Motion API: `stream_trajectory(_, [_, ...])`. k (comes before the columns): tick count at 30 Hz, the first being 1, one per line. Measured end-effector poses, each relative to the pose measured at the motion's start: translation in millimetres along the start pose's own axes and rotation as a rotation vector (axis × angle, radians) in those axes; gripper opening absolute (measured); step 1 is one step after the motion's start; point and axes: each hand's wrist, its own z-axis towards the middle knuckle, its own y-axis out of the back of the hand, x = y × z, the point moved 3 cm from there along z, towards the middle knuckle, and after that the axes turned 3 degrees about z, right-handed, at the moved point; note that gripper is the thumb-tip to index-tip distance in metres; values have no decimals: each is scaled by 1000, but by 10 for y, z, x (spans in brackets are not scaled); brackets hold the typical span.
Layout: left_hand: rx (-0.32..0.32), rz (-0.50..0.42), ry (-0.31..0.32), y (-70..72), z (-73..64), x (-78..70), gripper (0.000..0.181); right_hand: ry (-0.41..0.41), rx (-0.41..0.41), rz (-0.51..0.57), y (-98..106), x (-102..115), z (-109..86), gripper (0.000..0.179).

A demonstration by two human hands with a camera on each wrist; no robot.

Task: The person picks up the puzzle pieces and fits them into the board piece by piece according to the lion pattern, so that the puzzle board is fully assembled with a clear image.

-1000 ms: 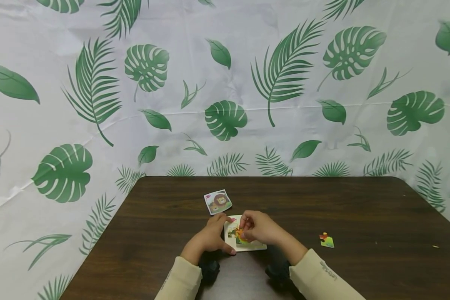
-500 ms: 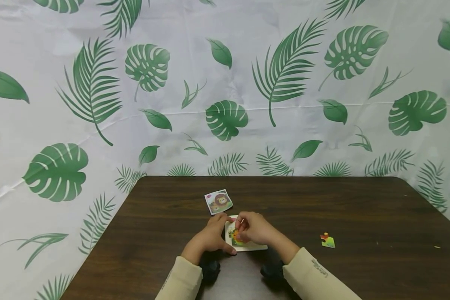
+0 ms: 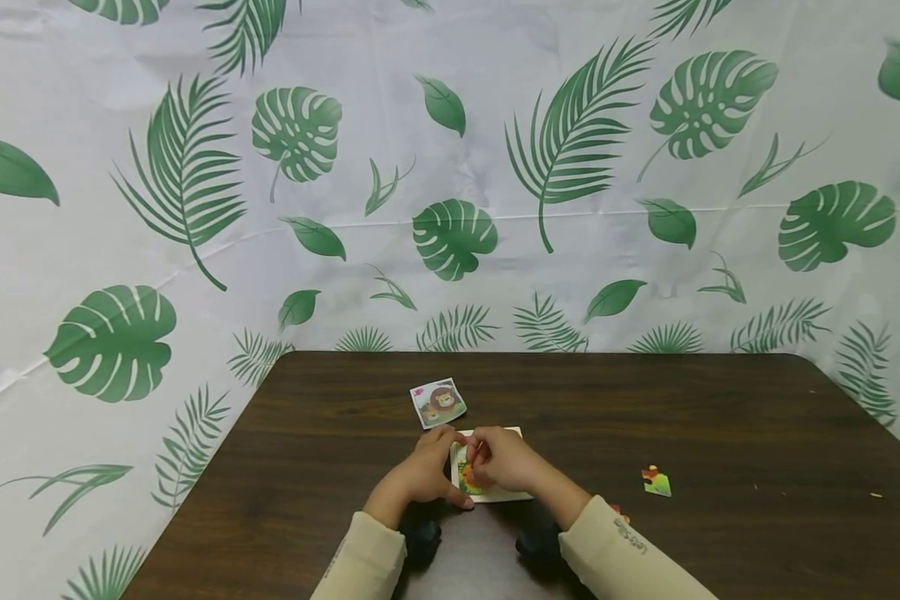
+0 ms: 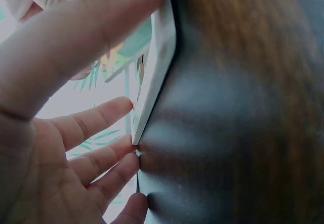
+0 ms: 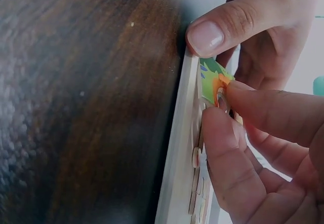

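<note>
A pale puzzle tray [image 3: 504, 498] lies on the table between both hands. My left hand [image 3: 418, 472] steadies its left side, thumb at the near edge and fingers extended to the left edge. Over the tray, my right hand [image 3: 513, 461] pinches a puzzle piece [image 5: 210, 86] between thumb and fingertips. This piece, green with orange, stands tilted over the tray, close to the left thumb [image 5: 207, 37]. Other pieces sit in the tray, seen edge-on in the right wrist view. The right hand hides much of the tray in the head view.
A picture card [image 3: 438, 403] with a lion lies behind the tray. One loose puzzle piece [image 3: 656, 481] rests off to the right. Another red piece [image 3: 621, 512] peeks out beside the right sleeve [image 3: 615, 546]. A leaf-patterned cloth [image 3: 450, 167] hangs behind the dark table [image 3: 315, 492].
My right hand has shifted left across the tray with the puzzle piece. The red piece beside the right sleeve has come into view. My left hand stays in place.
</note>
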Motion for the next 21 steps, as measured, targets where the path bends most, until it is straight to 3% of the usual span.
stream_trajectory(21, [-11,5,-31,-3,6,10,73,-8,-41,-150,-44,41,5,22])
